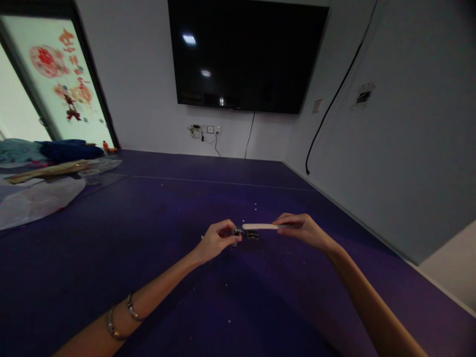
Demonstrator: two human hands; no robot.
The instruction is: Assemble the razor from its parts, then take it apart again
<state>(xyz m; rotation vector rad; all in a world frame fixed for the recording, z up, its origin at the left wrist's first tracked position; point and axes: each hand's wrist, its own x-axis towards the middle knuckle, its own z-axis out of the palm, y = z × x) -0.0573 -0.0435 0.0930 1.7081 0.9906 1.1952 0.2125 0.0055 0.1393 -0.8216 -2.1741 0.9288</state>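
My left hand [215, 242] pinches a small dark piece [237, 231] between thumb and fingertips, its kind too small to make out. My right hand [303, 229] is closed on one end of a slim, pale pink stick [260, 226] with a rounded tip, held about level. That tip points left and comes close to the dark piece; whether they touch I cannot tell. Just below the stick, a small black rectangular item [252, 235] appears on the purple surface [238, 297].
White specks dot the surface. Clear plastic bags [44, 196], a long tan piece [48, 171] and folded blue cloth [70, 149] lie at the far left. A black cable [334, 94] hangs along the right wall, and a large television [249, 54] is mounted ahead.
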